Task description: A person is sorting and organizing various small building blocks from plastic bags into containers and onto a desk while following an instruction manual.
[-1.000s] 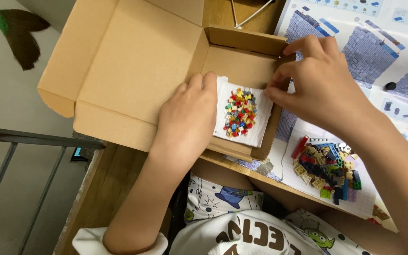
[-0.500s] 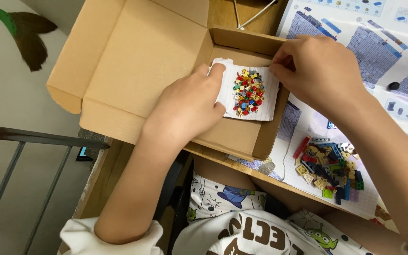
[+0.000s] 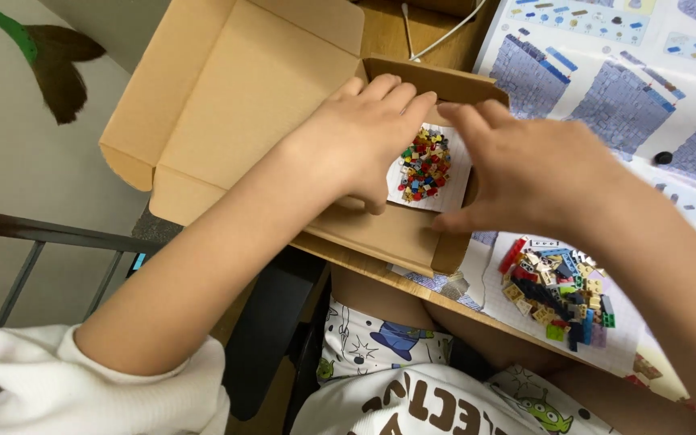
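Paper sheet (image 3: 454, 173) with small bricks (image 3: 424, 163) is steadied inside cardboard box (image 3: 283, 121); left hand (image 3: 360, 141) and right hand (image 3: 529, 173) are spread open, nearly touching, nothing clamped.

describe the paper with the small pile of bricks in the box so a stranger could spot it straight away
Find the open cardboard box on the wooden desk. In its tray, between the left hand and right hand, lies a white lined paper carrying tiny red, yellow and blue bricks. The other brick pile lies outside the box and has larger pieces.
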